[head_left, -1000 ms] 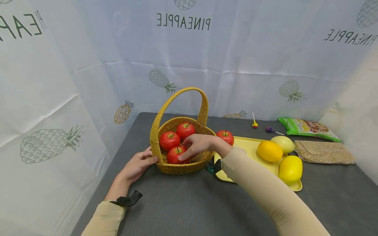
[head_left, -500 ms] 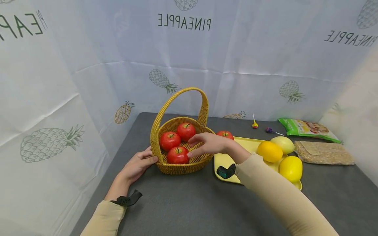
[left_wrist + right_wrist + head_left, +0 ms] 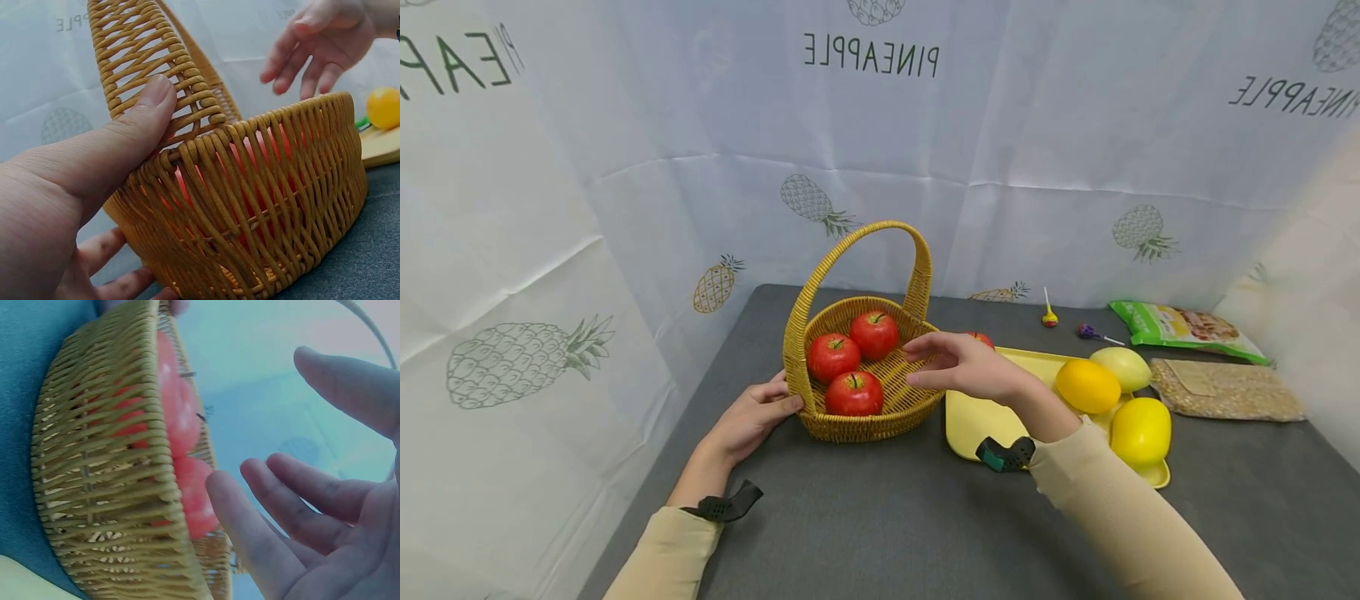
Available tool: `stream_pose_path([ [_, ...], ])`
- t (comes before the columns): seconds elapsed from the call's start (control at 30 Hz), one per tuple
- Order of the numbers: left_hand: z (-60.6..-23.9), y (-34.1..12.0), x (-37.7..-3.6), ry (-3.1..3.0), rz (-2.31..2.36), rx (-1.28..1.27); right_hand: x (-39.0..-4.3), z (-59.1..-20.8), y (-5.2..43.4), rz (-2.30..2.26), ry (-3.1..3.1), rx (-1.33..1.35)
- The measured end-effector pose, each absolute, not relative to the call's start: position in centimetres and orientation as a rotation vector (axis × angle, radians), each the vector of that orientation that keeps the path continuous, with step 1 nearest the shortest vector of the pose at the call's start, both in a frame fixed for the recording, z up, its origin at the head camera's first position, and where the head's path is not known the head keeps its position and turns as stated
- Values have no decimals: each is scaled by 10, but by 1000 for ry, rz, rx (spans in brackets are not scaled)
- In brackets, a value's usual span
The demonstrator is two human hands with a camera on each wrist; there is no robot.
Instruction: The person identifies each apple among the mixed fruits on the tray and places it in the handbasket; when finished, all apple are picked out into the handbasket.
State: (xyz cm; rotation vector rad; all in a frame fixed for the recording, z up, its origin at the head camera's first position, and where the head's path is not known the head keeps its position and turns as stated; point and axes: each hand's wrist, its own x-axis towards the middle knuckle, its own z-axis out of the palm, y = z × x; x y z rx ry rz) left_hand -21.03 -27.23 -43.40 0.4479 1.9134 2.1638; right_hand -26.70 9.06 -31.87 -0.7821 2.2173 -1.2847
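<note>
A yellow wicker basket (image 3: 857, 429) with a tall arched handle stands on the grey table. Three red apples lie inside it: one at the front (image 3: 854, 395), another at the left (image 3: 833, 358), the third at the back (image 3: 874, 335). My left hand (image 3: 751, 423) holds the basket's left end. Its thumb (image 3: 134, 125) lies on the handle's base, and the fingers rest along the outer wall. Over the basket's right rim hovers my right hand (image 3: 970, 367), fingers spread and holding nothing, as the right wrist view confirms. A fourth apple (image 3: 981, 338) is mostly hidden behind it.
Right of the basket lies a yellow tray (image 3: 973, 425) with an orange-yellow fruit (image 3: 1087, 386), a pale yellow fruit (image 3: 1122, 368) and a bright yellow fruit (image 3: 1141, 432). Two lollipops (image 3: 1049, 318), a green snack bag (image 3: 1191, 332) and a grain pack (image 3: 1225, 389) lie beyond.
My right hand has let go of the front apple in the basket and moved right, up to the rim. The left hand stays on the basket.
</note>
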Motion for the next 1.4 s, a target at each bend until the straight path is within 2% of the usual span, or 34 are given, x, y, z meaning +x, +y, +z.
stream_pose_path([
  [0.5,-433,-273,-210,1899,2170,451,-262,-346,133,-1600,2392,-561],
  [1.0,-431,-274,-211,1896,2172,471,-277,-369,161,-1498,2694,-302],
  [1.4,-433,-272,-211,1890,2181,466,-294,-400,163,-1514,2709,-155],
])
